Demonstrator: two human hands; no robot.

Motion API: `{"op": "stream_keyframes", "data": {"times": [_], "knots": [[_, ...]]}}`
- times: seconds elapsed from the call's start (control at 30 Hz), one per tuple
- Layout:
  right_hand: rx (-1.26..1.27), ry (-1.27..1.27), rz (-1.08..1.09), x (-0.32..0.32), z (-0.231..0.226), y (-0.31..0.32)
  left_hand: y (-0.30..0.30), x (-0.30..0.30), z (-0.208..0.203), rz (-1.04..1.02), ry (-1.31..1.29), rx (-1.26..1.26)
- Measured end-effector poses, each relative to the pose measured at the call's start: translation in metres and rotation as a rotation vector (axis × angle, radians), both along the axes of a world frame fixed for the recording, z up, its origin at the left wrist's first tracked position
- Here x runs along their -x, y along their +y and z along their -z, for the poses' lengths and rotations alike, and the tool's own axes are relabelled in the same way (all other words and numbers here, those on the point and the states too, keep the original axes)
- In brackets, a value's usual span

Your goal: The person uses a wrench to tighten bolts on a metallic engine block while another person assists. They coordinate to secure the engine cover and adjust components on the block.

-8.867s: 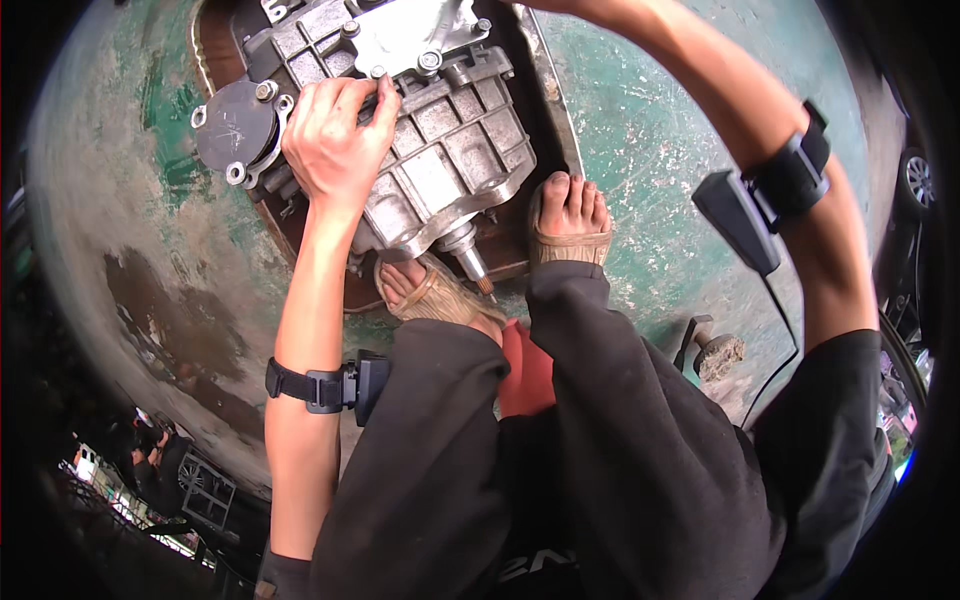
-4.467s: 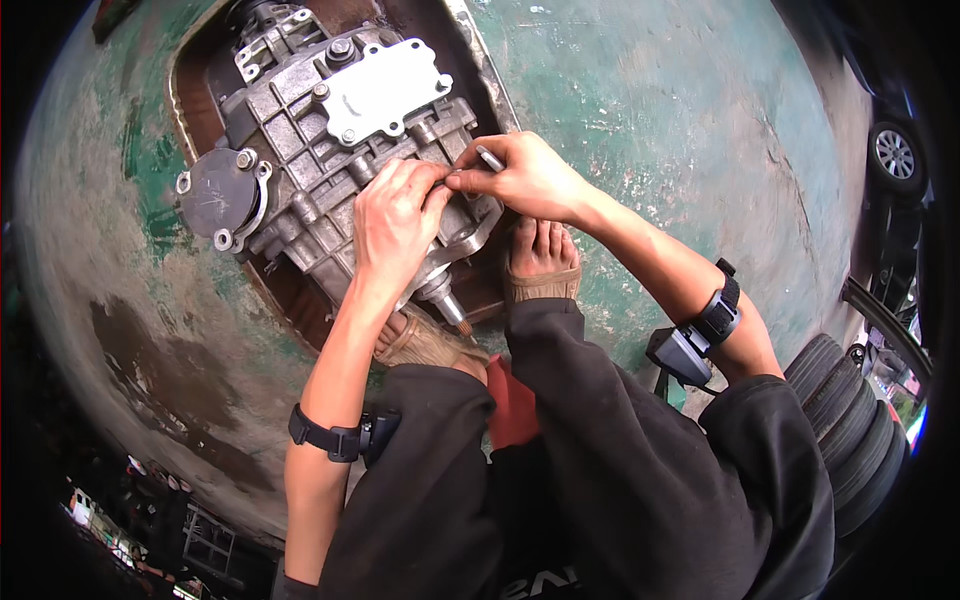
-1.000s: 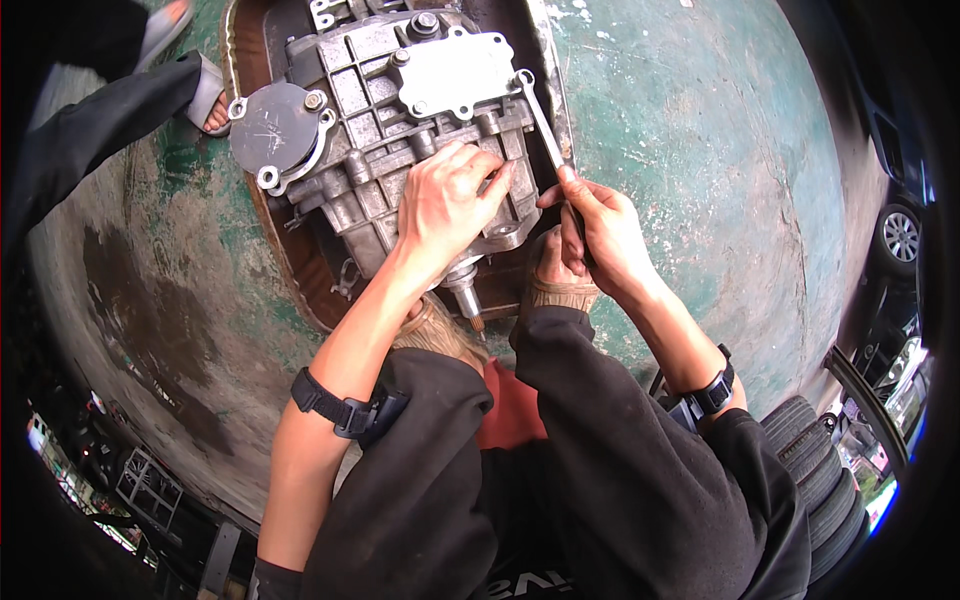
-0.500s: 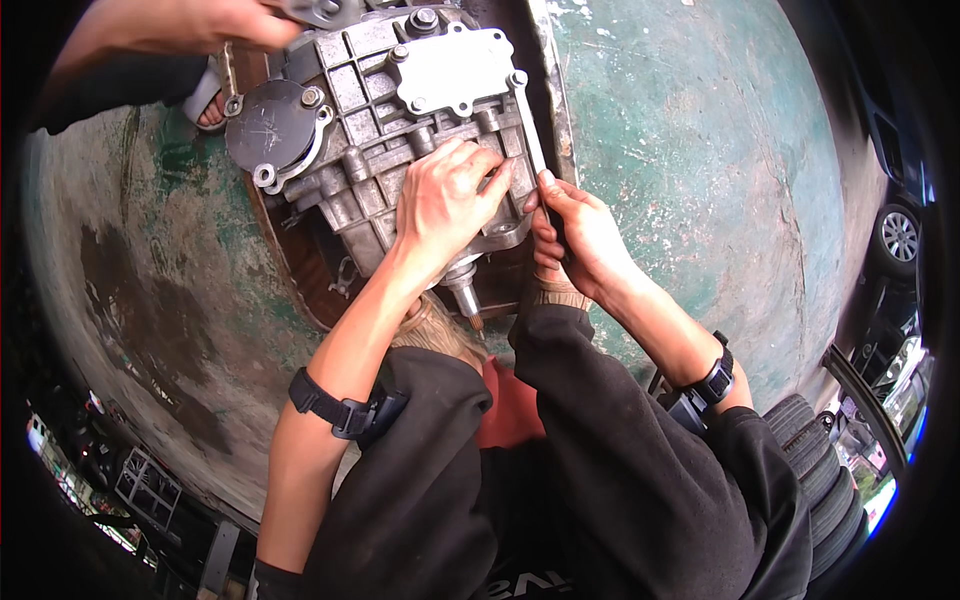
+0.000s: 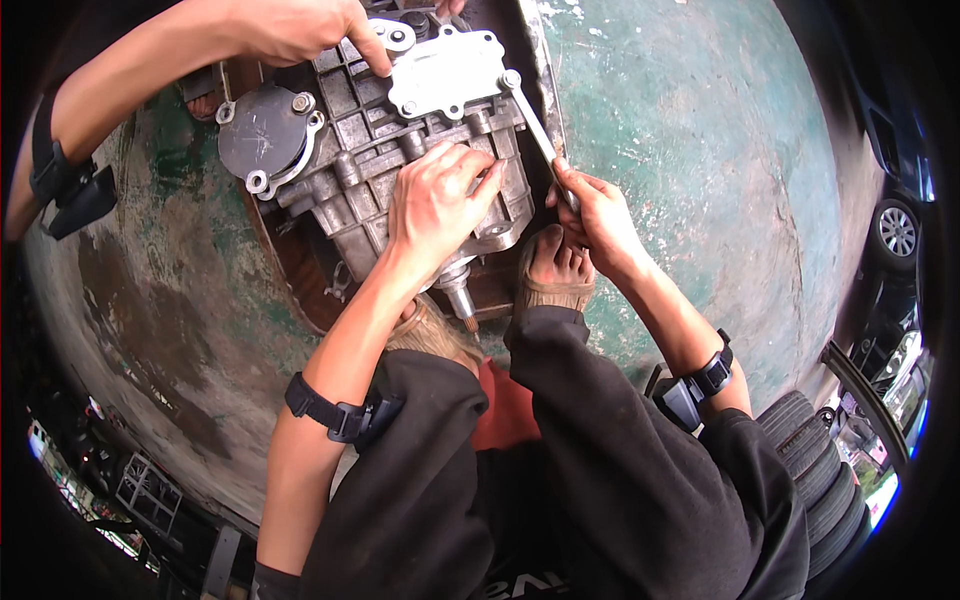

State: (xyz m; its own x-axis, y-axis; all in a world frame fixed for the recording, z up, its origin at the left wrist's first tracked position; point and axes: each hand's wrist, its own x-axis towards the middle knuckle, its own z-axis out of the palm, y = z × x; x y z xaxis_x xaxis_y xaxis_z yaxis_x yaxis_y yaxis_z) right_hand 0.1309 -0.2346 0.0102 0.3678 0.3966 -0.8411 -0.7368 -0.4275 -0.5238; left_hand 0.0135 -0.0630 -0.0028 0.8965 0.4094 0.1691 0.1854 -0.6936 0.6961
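Observation:
A metal gearbox casing [image 5: 372, 135] lies in front of me with its ribs facing up. My right hand [image 5: 603, 215] grips a long silver wrench [image 5: 538, 132]. Its far end sits on a bolt [image 5: 511, 79] at the right corner of a pale, flat cover plate [image 5: 447, 80]. My left hand [image 5: 436, 198] rests on the casing's near part, fingers bent and thumb apart, with no object visible in it. A splined shaft [image 5: 459, 298] sticks out of the casing toward me.
Another person's hand [image 5: 300, 30] touches the cover plate's left edge, beside a metal piece with round holes [image 5: 392, 36]. A round dark cover [image 5: 266, 138] sits at the casing's left. My foot [image 5: 558, 270] is near the wrench. Stacked tyres [image 5: 815, 470] stand at lower right.
The wrench's handle has swung to the right with my right hand, its far end staying on the bolt. The other person's arm has reached farther right, onto the cover plate. My left hand barely moved.

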Motion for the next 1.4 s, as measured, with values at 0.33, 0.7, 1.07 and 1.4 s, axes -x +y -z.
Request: {"op": "stream_keyframes", "data": {"times": [0.33,0.7,1.07,1.4], "knots": [[0.119,-0.133,-0.239,-0.034,-0.011,-0.003,0.000,0.000,-0.002,0.002,0.021,-0.008],[0.195,-1.188,-1.172,-0.184,0.029,0.025,-0.001,0.000,0.002,0.003,0.000,-0.052],[0.221,-1.682,-1.312,-0.196,0.034,0.155,-0.001,-0.003,-0.001,-0.007,0.015,-0.047],[0.251,-1.470,-0.836,-0.164,0.049,0.183,-0.001,-0.004,-0.004,-0.006,-0.009,-0.048]]}}
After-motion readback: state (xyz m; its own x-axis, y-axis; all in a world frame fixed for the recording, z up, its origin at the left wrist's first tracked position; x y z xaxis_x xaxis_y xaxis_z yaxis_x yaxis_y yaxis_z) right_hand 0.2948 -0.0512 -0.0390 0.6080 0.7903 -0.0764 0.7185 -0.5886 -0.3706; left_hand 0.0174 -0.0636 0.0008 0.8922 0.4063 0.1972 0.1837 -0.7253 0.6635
